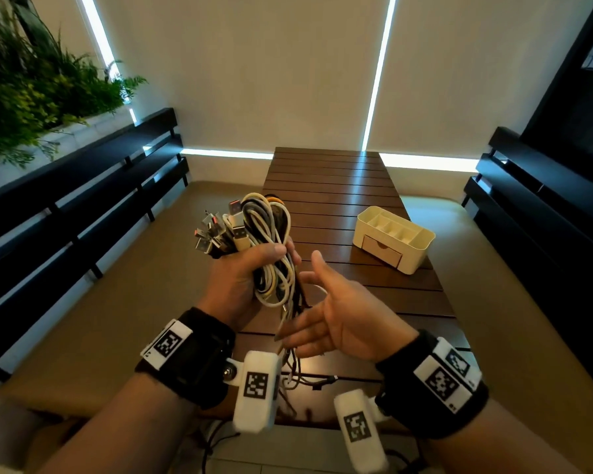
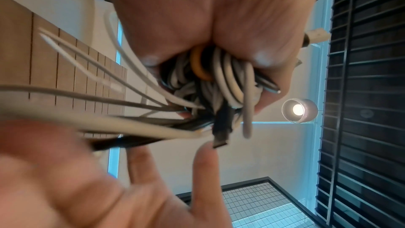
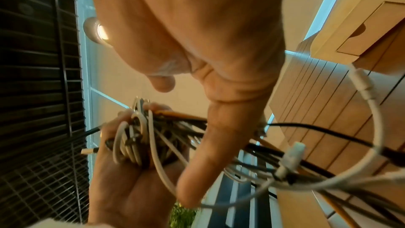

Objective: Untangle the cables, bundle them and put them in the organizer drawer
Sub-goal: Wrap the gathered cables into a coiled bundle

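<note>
My left hand (image 1: 254, 268) grips a looped bundle of white, grey, black and orange cables (image 1: 271, 234) above the near part of the wooden table (image 1: 339, 186). USB plugs (image 1: 216, 230) fan out to the left of the loops. Loose cable tails (image 1: 290, 336) hang down from the fist to the table. In the left wrist view my fingers (image 2: 258, 58) curl round the coils (image 2: 219, 79). My right hand (image 1: 326, 313) is held flat just right of the bundle, fingers straight, touching the hanging tails. The cream organizer (image 1: 421, 244) stands at the right of the table with its drawer (image 1: 382, 253) closed.
Black slatted benches (image 1: 83, 206) run along both sides of the table. A planter with green foliage (image 1: 31, 83) is at the back left. More cable ends (image 1: 319, 381) lie on the table's near edge under my wrists.
</note>
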Available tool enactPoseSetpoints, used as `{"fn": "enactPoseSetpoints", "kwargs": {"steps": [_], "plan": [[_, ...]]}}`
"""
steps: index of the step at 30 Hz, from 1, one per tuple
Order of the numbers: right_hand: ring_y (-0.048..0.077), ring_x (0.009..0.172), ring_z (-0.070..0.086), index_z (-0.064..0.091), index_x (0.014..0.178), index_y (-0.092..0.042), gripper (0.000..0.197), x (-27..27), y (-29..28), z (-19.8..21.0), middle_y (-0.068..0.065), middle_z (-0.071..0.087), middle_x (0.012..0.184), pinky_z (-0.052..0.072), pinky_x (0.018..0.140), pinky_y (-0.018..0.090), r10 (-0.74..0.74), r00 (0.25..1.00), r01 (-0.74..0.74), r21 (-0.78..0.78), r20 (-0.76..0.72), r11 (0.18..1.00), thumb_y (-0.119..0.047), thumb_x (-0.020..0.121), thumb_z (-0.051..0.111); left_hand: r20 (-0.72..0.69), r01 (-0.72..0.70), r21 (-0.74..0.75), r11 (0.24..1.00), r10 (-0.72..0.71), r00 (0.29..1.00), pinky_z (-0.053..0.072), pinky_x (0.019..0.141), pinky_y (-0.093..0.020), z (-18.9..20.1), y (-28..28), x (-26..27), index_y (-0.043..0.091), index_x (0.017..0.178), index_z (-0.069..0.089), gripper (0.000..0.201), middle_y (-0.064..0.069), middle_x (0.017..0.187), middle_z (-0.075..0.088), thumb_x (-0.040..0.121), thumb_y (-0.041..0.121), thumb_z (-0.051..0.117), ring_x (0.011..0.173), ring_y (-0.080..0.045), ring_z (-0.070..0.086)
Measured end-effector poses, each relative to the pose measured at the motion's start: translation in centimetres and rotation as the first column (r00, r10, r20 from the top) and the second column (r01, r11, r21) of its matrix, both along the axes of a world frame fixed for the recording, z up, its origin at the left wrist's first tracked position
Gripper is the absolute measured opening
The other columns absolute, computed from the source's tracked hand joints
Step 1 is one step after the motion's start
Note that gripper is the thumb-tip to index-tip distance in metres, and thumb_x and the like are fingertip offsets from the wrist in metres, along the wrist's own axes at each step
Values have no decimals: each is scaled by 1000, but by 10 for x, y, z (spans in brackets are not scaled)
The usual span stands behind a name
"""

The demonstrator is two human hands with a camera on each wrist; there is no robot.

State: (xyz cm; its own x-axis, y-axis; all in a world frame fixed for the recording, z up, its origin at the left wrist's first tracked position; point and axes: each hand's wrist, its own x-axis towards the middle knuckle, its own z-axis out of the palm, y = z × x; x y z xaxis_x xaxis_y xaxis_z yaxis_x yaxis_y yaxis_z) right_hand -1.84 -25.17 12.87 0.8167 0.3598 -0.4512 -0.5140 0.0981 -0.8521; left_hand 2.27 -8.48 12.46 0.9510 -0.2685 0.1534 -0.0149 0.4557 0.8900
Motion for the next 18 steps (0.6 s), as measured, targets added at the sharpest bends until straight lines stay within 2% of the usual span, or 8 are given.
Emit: {"fn": "enactPoseSetpoints", "kwargs": {"steps": [3, 5, 7, 9, 11, 13, 15, 18], "plan": [[38, 100, 71, 58, 128, -33, 63, -1, 7, -3, 28, 69, 113, 59, 81, 46, 25, 999, -21, 125, -36, 992, -76, 91, 30, -66, 49, -63, 997, -53, 996, 55, 64, -34, -3, -4, -5, 2, 97, 63, 36, -15, 86, 63, 68, 21, 71, 77, -24, 64], [36, 99, 70, 65, 123, -29, 59, 2, 11, -7, 25, 68, 119, 57, 84, 48, -30, 999, 40, 239, -45, 970, -70, 95, 33, -90, 94, -96, 991, -102, 991, 55, 68, -37, -8, -7, -10, 2, 95, 64, 34, -14, 85, 63, 66, 20, 72, 79, -24, 64], [36, 101, 70, 52, 140, -22, 52, 6, 14, -9, 24, 65, 126, 59, 80, 49, -164, 985, 174, 301, -60, 938, -55, 100, 46, -113, 152, -140, 978, -168, 979, 54, 74, -38, -11, -9, -14, 4, 92, 66, 36, -14, 85, 62, 62, 20, 78, 80, -25, 63], [38, 109, 68, 34, 147, -28, 52, 9, 15, -13, 21, 66, 125, 59, 81, 54, -338, 940, 338, 310, -53, 889, -29, 100, 58, -112, 223, -197, 955, -248, 962, 51, 79, -37, -12, -10, -15, 5, 90, 67, 40, -11, 84, 62, 60, 25, 84, 81, -23, 62], [37, 111, 67, 31, 142, -37, 61, 10, 14, -13, 22, 64, 125, 58, 87, 54, -451, 892, 426, 307, 13, 851, -4, 98, 57, -101, 255, -221, 941, -282, 954, 49, 80, -37, -13, -12, -18, 7, 87, 68, 37, -10, 82, 63, 61, 27, 84, 81, -22, 62], [31, 103, 71, 37, 136, -41, 69, 11, 12, -14, 20, 57, 130, 60, 82, 46, -499, 859, 450, 295, 115, 843, 10, 93, 56, -110, 249, -232, 940, -280, 954, 50, 81, -38, -13, -14, -20, 7, 86, 69, 36, -9, 82, 64, 59, 26, 85, 81, -22, 63], [25, 102, 71, 44, 125, -50, 74, 12, 11, -17, 19, 54, 134, 60, 82, 42, -513, 818, 468, 216, 261, 857, 12, 88, 60, -123, 230, -254, 939, -268, 956, 53, 78, -38, -12, -18, -22, 7, 85, 70, 29, -8, 82, 64, 60, 19, 81, 80, -20, 64], [23, 113, 66, 45, 116, -63, 76, 10, 10, -22, 12, 48, 142, 58, 90, 46, -461, 757, 492, 61, 463, 869, 3, 86, 65, -137, 198, -266, 943, -240, 961, 56, 75, -36, -8, -23, -24, 8, 83, 71, 19, -8, 81, 63, 67, 18, 67, 79, -19, 64]]}}
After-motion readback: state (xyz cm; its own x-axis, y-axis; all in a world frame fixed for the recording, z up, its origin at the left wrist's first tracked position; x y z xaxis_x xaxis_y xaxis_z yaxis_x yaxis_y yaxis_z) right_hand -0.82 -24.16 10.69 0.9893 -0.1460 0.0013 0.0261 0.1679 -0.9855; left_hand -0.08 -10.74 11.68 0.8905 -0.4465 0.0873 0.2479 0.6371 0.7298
